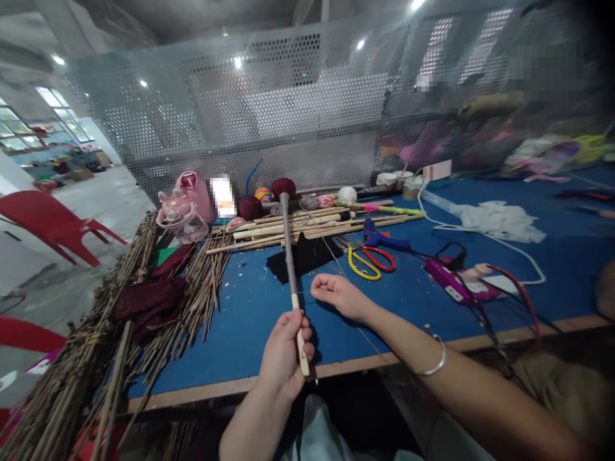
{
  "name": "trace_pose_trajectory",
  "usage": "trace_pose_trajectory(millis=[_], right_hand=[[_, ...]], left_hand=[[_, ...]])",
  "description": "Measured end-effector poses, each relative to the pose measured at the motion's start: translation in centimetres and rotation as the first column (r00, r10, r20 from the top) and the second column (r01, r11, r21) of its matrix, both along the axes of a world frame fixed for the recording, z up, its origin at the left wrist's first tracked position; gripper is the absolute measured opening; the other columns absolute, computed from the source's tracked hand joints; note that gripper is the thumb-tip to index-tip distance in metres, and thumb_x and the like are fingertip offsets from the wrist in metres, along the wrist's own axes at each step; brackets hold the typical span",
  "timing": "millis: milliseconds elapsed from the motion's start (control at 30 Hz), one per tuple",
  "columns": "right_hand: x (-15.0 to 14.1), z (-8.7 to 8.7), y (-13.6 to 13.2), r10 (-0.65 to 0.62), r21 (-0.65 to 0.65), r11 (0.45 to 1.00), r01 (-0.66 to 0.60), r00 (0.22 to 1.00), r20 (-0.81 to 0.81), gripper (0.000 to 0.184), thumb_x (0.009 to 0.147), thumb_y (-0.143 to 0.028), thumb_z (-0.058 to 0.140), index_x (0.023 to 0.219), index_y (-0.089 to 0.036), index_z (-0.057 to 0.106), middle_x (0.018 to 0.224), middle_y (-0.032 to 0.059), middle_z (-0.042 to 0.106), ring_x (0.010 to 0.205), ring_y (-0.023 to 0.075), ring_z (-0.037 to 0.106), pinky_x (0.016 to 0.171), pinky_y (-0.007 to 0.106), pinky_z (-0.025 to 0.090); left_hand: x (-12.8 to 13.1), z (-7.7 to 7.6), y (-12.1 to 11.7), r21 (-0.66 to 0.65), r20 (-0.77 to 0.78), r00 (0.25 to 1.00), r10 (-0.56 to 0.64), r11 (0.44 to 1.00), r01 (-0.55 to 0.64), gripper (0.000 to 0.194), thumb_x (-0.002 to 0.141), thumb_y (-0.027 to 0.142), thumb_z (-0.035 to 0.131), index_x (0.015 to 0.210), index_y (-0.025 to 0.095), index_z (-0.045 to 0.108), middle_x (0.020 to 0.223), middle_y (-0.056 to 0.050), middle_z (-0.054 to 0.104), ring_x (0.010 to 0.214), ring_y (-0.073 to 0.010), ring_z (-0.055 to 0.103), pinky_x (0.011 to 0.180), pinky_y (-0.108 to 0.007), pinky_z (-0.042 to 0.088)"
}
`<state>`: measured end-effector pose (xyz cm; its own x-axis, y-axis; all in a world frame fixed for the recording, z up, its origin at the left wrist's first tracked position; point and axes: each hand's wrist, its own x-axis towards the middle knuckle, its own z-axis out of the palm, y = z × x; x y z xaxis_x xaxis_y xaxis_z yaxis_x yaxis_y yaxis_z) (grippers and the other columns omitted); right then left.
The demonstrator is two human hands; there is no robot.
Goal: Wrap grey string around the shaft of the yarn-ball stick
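Observation:
My left hand [283, 352] is closed around the bare, pale lower end of a wooden stick [289, 259]. Above that grip the stick is wrapped in grey yarn, and it points up and away over the table. Just right of it, my right hand [342, 298] pinches a thin grey thread [304, 293] that runs across to the stick where the wrapping ends. A black cloth [312, 257] lies behind the stick. Scissors with one yellow and one red handle [364, 264] rest beyond my right hand, beside a blue glue gun [384, 238].
Bundles of thin twigs [192, 301] and a dark red cloth [151, 301] cover the left side. Yarn balls [250, 207] and loose sticks [307, 232] line the back. A purple power strip [449, 282] with cords and a white plastic bag [502, 221] lie right, on the blue table [225, 358].

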<state>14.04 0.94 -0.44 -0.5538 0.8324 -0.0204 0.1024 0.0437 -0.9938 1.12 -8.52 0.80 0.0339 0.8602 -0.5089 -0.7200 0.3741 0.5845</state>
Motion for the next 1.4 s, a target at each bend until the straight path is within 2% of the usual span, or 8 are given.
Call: trace_pose_trajectory(millis=[133, 333, 500, 700, 867, 1000, 1267, 1400], right_hand=[[0.02, 0.08, -0.06, 0.005, 0.006, 1.0, -0.005, 1.0, -0.012, 0.025, 0.07, -0.039, 0.056, 0.069, -0.015, 0.047, 0.054, -0.0059, 0.035, 0.047, 0.0062, 0.027, 0.045, 0.021, 0.02], [-0.25, -0.16, -0.34, 0.028, 0.02, 0.999, -0.028, 1.0, -0.006, 0.024, 0.071, -0.038, 0.055, 0.07, -0.015, 0.048, 0.055, -0.0052, 0.038, 0.049, 0.0066, 0.029, 0.047, 0.021, 0.022], [-0.18, -0.21, -0.24, 0.017, 0.013, 1.0, -0.017, 1.0, -0.019, 0.024, 0.072, -0.038, 0.055, 0.07, -0.015, 0.047, 0.055, -0.0055, 0.037, 0.049, 0.0066, 0.029, 0.047, 0.021, 0.022], [-0.1, -0.1, -0.19, 0.013, -0.001, 1.0, -0.013, 1.0, -0.025, 0.025, 0.07, -0.038, 0.056, 0.069, -0.016, 0.047, 0.054, -0.0057, 0.036, 0.048, 0.0065, 0.029, 0.046, 0.021, 0.021], [-0.32, -0.22, -0.24, 0.034, 0.022, 0.999, -0.034, 0.999, 0.003, 0.024, 0.072, -0.038, 0.055, 0.069, -0.015, 0.048, 0.054, -0.0054, 0.037, 0.048, 0.0066, 0.029, 0.046, 0.021, 0.022], [-0.33, -0.29, -0.24, 0.04, 0.028, 0.999, -0.04, 0.999, 0.011, 0.023, 0.072, -0.037, 0.055, 0.069, -0.016, 0.048, 0.053, -0.0058, 0.036, 0.048, 0.0066, 0.029, 0.046, 0.021, 0.021], [-0.29, -0.53, -0.14, 0.051, 0.063, 0.997, -0.053, 0.998, 0.035, 0.018, 0.074, -0.03, 0.053, 0.068, -0.014, 0.049, 0.054, -0.0053, 0.037, 0.05, 0.0068, 0.031, 0.048, 0.021, 0.023], [-0.5, -0.47, -0.08, 0.024, 0.069, 0.997, -0.028, 0.998, 0.058, 0.017, 0.073, -0.03, 0.053, 0.067, -0.014, 0.048, 0.052, -0.0056, 0.037, 0.048, 0.0065, 0.03, 0.046, 0.021, 0.023]], left_hand=[[-0.31, -0.18, -0.11, -0.081, 0.055, 0.991, -0.121, 0.989, 0.125, 0.017, 0.079, 0.028, 0.05, 0.088, 0.014, 0.049, 0.066, 0.001, 0.047, 0.047, -0.005, 0.046, 0.039, -0.014, 0.037], [-0.77, 0.17, 0.17, -0.089, 0.32, 0.945, -0.07, 0.991, 0.103, 0.019, 0.083, 0.035, 0.042, 0.083, 0.016, 0.045, 0.052, 0.008, 0.022, 0.034, 0.0001, 0.021, 0.03, -0.009, 0.012], [-0.48, 0.28, 0.14, -0.052, 0.235, 0.97, -0.055, 0.996, 0.069, 0.015, 0.081, 0.03, 0.048, 0.077, 0.016, 0.043, 0.057, 0.007, 0.029, 0.034, 0.0017, 0.02, 0.03, -0.008, 0.01], [-0.4, -0.08, -0.08, -0.033, 0.189, 0.975, -0.117, 0.992, 0.125, 0.02, 0.08, 0.034, 0.048, 0.082, 0.014, 0.046, 0.06, 0.004, 0.035, 0.043, -0.0014, 0.035, 0.035, -0.01, 0.028], [-0.75, 0.22, 0.0, -0.055, 0.294, 0.951, -0.092, 0.992, 0.113, 0.022, 0.081, 0.037, 0.044, 0.085, 0.015, 0.047, 0.052, 0.008, 0.019, 0.037, -0.0013, 0.023, 0.03, -0.008, 0.013], [-0.56, 0.54, 0.06, -0.058, 0.262, 0.964, -0.046, 0.996, 0.064, 0.019, 0.078, 0.036, 0.05, 0.078, 0.017, 0.044, 0.053, 0.008, 0.021, 0.034, 0.0002, 0.018, 0.03, -0.008, 0.008], [0.0, -0.06, -0.08, -0.011, 0.141, 0.985, -0.101, 0.995, 0.104, 0.02, 0.081, 0.034, 0.046, 0.084, 0.014, 0.048, 0.059, 0.005, 0.037, 0.041, -0.0014, 0.035, 0.037, -0.012, 0.031], [-0.22, -0.26, -0.18, -0.029, 0.225, 0.97, -0.093, 0.994, 0.103, 0.019, 0.081, 0.035, 0.045, 0.084, 0.015, 0.047, 0.054, 0.007, 0.026, 0.038, -0.0006, 0.026, 0.034, -0.01, 0.02]])
